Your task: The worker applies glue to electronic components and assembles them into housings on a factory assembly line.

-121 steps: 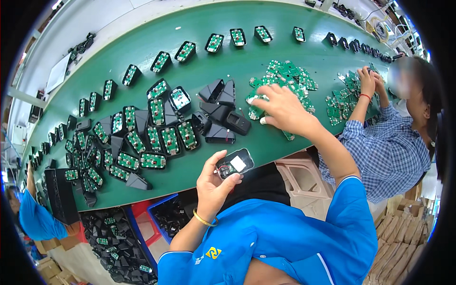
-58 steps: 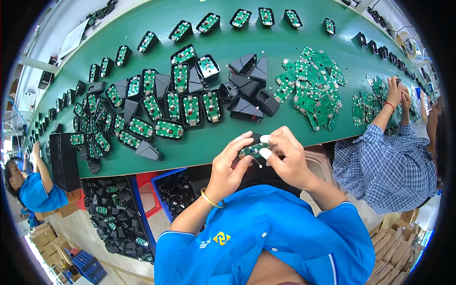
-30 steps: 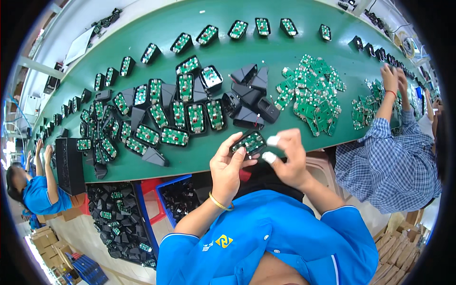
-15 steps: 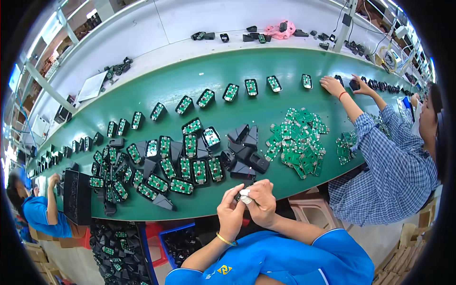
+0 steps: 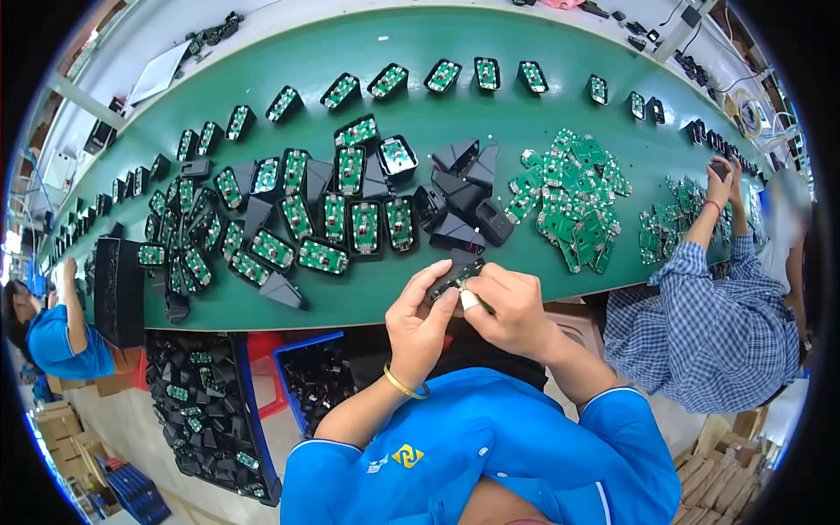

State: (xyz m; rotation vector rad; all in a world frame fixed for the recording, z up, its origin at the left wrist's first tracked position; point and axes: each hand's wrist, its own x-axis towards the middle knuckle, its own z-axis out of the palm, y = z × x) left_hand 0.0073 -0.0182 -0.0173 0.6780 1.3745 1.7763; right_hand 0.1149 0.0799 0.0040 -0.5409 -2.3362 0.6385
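Just over the table's near edge, my left hand [image 5: 422, 311] grips a small black plastic housing [image 5: 457, 277], its thumb and fingers along the sides. My right hand [image 5: 509, 306], with white wrapping [image 5: 469, 299] on a finger, is closed in a pinch against the housing's near side. Whatever its fingertips hold is mostly hidden. Beyond my hands lie black housings without visible boards [image 5: 461, 197]. To their left is a cluster of housings fitted with green circuit boards [image 5: 365, 226]. Loose green circuit boards [image 5: 573, 201] form a pile to the right.
A curved row of board-fitted housings [image 5: 341, 90] crosses the green table [image 5: 525, 114]. At left stands a black box [image 5: 119, 293]; below the edge are a bin of housings [image 5: 210, 411] and a blue crate [image 5: 306, 381]. Co-workers sit at right [image 5: 709, 324] and left [image 5: 70, 341].
The view has tilted downward, so the table sits higher. My hands have shifted on the housing, showing more of it. The right co-worker's hands have left the row and now hold up a dark piece.
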